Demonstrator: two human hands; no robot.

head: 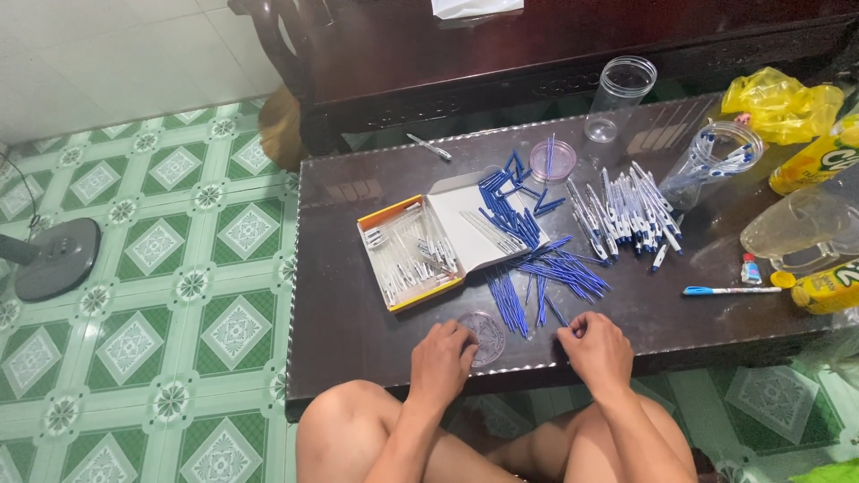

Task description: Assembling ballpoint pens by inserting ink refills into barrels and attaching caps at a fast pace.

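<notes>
Your left hand [441, 354] rests with curled fingers on the clear round lid [483, 336] at the table's [349, 304] near edge. Your right hand [595, 349] — just right of that lid — is closed loosely; whether it grips anything, I cannot tell. Blue refills [546, 277] lie beyond the lid, the open box [412, 255] behind it to the left.

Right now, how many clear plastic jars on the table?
2. One empty jar stands upright at the table's far edge. The second jar lies tilted to its right, holding a few pens. The clutter at the right edge may hide more.
</notes>
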